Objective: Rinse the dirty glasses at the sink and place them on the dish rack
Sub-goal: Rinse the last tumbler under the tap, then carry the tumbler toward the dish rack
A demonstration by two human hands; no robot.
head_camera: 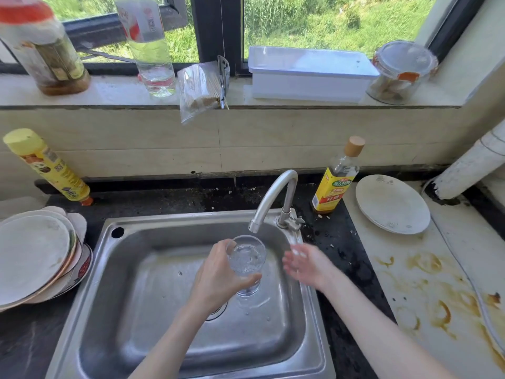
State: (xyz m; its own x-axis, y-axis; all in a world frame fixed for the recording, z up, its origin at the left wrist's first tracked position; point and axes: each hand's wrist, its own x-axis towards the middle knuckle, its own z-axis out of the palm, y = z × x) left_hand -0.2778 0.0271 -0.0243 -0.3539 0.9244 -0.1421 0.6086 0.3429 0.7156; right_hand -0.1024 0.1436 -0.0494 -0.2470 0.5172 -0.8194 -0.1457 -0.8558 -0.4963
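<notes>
Two bare forearms reach in from the bottom edge over a steel sink (90,310).

Left hand (218,277) grips a clear glass (247,262): fingers curled round its far side, thumb across the near side. The glass stands upright over the sink basin, held above the drain, directly below the tap spout (254,227). Water sits inside it, surface rippled.

Right hand (306,265) hangs just beside the glass, to its right, not touching it. Fingers spread and roughly straight, holding nothing; they are blurred, so finer detail cannot be told. It lies over the sink's right rim, near the tap base.

Tap (278,192): curved metal neck, mounted at the back right corner of the sink.

Left of the sink, a stack of plates (32,255) on the dark counter. Behind it, a yellow bottle (46,165) leans against the tiled wall.

Right of the tap, a bottle with a yellow label (333,184) and tan cap stands upright. Beside it, a single white plate (392,205) on a pale counter (410,296) marked with brown stains. A white pipe (470,165) runs down in the right corner.

Farthest, on the window sill: a large brown-tinted bottle (46,50), a clear bottle (150,47) with pale liquid, a plastic bag of sticks (199,88), a white lidded box (308,73), a clear jar (401,72) with a clip lid. Green grass outside the window.
</notes>
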